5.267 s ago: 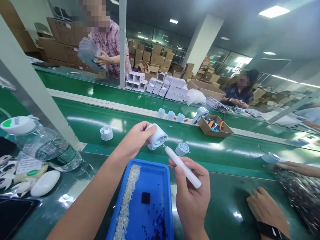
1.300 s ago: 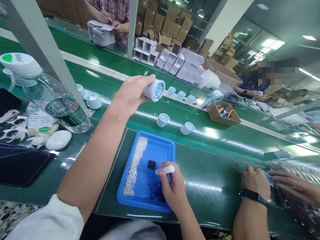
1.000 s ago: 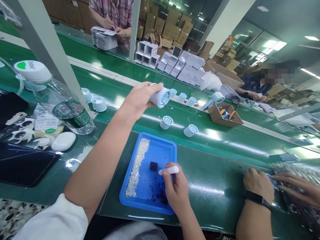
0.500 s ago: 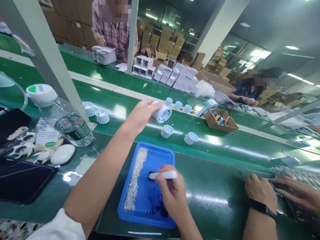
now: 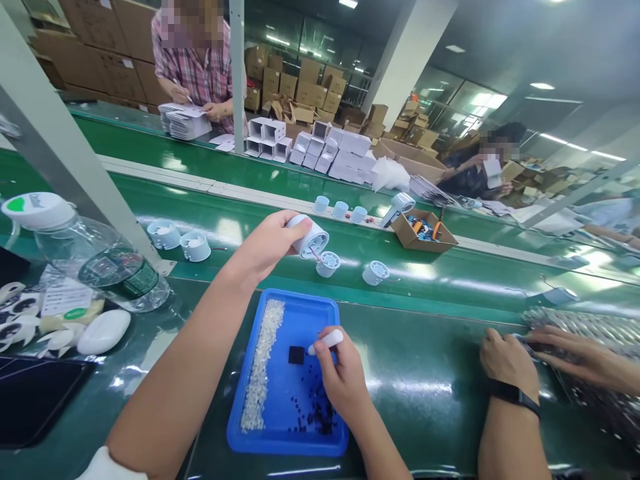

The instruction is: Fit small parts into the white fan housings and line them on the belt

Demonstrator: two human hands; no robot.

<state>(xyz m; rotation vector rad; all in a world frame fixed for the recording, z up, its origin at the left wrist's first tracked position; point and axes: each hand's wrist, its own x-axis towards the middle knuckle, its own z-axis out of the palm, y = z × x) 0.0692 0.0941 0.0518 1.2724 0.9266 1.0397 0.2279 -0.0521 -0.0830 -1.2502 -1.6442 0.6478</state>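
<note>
A white housing (image 5: 311, 236) is held up in the left hand (image 5: 267, 243), the fingers closed around its body, above the green belt (image 5: 450, 273). Its open end is turned down and to the right, toward the blue tray (image 5: 280, 437). A white pen-like tool (image 5: 326, 341) is gripped in the closed right hand (image 5: 340, 383), low over the tray. The long axis of the tool is tilted, and its tip is hidden by the hand among the small black parts (image 5: 313, 413). The housing lies up and slightly left of the tool, well apart.
</note>
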